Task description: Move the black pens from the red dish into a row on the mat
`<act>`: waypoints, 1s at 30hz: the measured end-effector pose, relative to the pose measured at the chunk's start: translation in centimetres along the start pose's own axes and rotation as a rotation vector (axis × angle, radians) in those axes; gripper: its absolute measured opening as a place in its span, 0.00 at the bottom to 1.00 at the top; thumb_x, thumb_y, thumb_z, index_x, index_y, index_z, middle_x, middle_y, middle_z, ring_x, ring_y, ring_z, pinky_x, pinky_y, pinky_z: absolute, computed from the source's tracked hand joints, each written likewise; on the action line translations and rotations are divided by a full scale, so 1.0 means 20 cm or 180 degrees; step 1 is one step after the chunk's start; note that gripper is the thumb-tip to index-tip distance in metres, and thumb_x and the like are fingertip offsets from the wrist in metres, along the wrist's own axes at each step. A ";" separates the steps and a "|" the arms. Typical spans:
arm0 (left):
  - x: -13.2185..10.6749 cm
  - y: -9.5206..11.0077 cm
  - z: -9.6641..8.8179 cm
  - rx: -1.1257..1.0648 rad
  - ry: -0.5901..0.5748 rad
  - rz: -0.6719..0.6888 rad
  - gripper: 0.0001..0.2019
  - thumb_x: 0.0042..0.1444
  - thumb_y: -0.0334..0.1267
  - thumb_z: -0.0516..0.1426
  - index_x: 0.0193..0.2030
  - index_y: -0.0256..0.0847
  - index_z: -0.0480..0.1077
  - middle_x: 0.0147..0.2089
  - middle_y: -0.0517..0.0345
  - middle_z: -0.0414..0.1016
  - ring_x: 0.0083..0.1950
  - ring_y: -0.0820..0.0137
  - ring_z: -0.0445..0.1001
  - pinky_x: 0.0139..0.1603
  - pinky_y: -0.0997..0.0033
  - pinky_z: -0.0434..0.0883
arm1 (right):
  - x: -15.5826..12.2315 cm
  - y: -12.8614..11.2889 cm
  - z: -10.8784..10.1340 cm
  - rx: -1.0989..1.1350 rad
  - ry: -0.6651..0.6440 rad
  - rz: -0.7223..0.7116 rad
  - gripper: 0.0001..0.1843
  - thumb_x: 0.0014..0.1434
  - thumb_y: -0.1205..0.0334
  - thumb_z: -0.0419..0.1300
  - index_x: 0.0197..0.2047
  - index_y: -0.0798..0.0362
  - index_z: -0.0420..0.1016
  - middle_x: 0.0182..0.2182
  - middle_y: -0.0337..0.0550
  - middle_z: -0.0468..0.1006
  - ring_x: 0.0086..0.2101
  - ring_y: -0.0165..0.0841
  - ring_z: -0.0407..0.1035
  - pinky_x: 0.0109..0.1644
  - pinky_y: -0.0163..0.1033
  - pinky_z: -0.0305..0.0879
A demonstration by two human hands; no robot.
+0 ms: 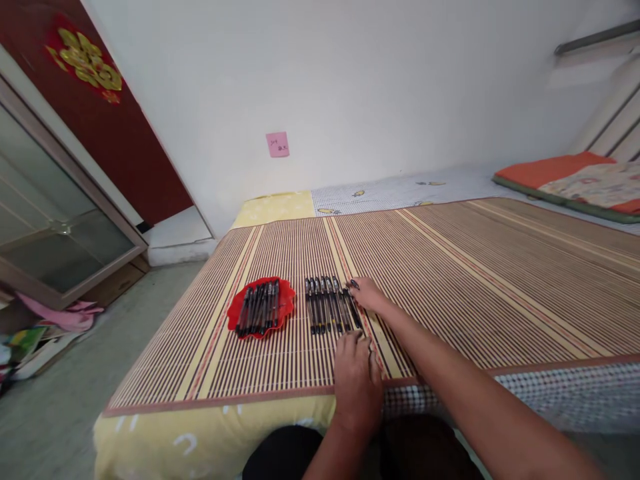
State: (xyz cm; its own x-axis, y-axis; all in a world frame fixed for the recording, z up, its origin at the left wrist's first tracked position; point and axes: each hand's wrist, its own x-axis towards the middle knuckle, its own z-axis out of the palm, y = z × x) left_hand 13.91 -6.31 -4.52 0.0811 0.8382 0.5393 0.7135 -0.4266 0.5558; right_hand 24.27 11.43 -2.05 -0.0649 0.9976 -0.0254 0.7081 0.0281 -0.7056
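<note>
presently, a row of black pens [327, 305] lies side by side on the bamboo mat [450, 280], just right of a red plate [287, 303] holding more pens. my right hand [369, 295] rests flat, fingers loose, tips on the rightmost pen's far end. my left hand [357, 373] sits at the row's near end, fingers curled; grip cannot be told. pink note [277, 144] on the wall behind, orange cushion [550, 170] far right.

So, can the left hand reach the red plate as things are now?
Probably yes: the left hand rests below the pen row, and only mat lies between it and the plate.
</note>
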 end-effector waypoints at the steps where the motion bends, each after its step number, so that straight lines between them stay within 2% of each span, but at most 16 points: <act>1: 0.00 0.00 0.01 0.0096 -0.0082 0.0048 0.15 0.59 0.26 0.53 0.52 0.38 0.70 0.55 0.46 0.72 0.58 0.57 0.69 0.61 0.47 0.69 | 0.00 0.00 0.00 0.0022 -0.0008 0.0017 0.12 0.58 0.72 0.57 0.44 0.59 0.79 0.32 0.45 0.80 0.30 0.30 0.72 0.32 0.29 0.60; 5: 0.01 0.00 0.03 0.0478 -0.0469 0.0038 0.20 0.57 0.28 0.56 0.57 0.36 0.70 0.61 0.45 0.71 0.65 0.50 0.63 0.65 0.41 0.65 | -0.01 0.01 0.00 0.0102 0.0001 0.0051 0.10 0.58 0.71 0.57 0.41 0.59 0.79 0.29 0.44 0.78 0.28 0.30 0.71 0.31 0.30 0.59; 9: 0.02 0.00 0.03 0.0686 -0.0735 0.0003 0.23 0.57 0.36 0.60 0.60 0.41 0.69 0.67 0.51 0.65 0.70 0.44 0.56 0.66 0.34 0.59 | -0.01 0.01 0.00 0.0257 -0.0095 0.0123 0.14 0.59 0.73 0.55 0.45 0.58 0.77 0.24 0.39 0.76 0.23 0.28 0.70 0.27 0.29 0.59; 14: 0.02 0.01 0.03 0.0781 -0.0773 -0.0040 0.26 0.55 0.43 0.62 0.61 0.41 0.69 0.68 0.49 0.64 0.71 0.43 0.54 0.67 0.32 0.58 | 0.01 0.01 0.01 0.0365 -0.0200 0.0145 0.15 0.57 0.75 0.58 0.46 0.55 0.78 0.21 0.35 0.73 0.19 0.26 0.67 0.26 0.28 0.58; 20: 0.02 0.02 0.02 0.0725 -0.0703 0.0005 0.25 0.55 0.41 0.62 0.60 0.39 0.69 0.67 0.45 0.66 0.71 0.42 0.54 0.66 0.33 0.60 | 0.00 0.01 0.00 0.0488 -0.0220 0.0205 0.15 0.60 0.74 0.55 0.48 0.56 0.76 0.18 0.33 0.70 0.18 0.27 0.67 0.24 0.28 0.59; 25: 0.03 0.02 0.01 0.0741 -0.0705 -0.0017 0.25 0.56 0.41 0.62 0.61 0.40 0.68 0.66 0.46 0.67 0.71 0.43 0.54 0.65 0.32 0.60 | -0.02 0.01 -0.01 0.0476 -0.0254 0.0196 0.10 0.59 0.74 0.55 0.41 0.57 0.76 0.16 0.32 0.67 0.18 0.27 0.66 0.25 0.29 0.60; 30: 0.03 0.03 0.00 0.0767 -0.0717 -0.0118 0.26 0.56 0.42 0.62 0.61 0.38 0.68 0.65 0.45 0.68 0.71 0.43 0.54 0.67 0.34 0.58 | -0.02 0.02 0.00 0.0414 -0.0205 0.0142 0.10 0.59 0.74 0.55 0.41 0.57 0.76 0.17 0.34 0.69 0.19 0.27 0.66 0.25 0.28 0.58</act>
State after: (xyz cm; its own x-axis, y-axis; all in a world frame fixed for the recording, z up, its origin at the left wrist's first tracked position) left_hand 14.42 -6.10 -3.98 0.1848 0.9172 0.3531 0.8608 -0.3244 0.3922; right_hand 24.57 11.08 -2.25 -0.0834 0.9914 -0.1013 0.6144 -0.0289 -0.7885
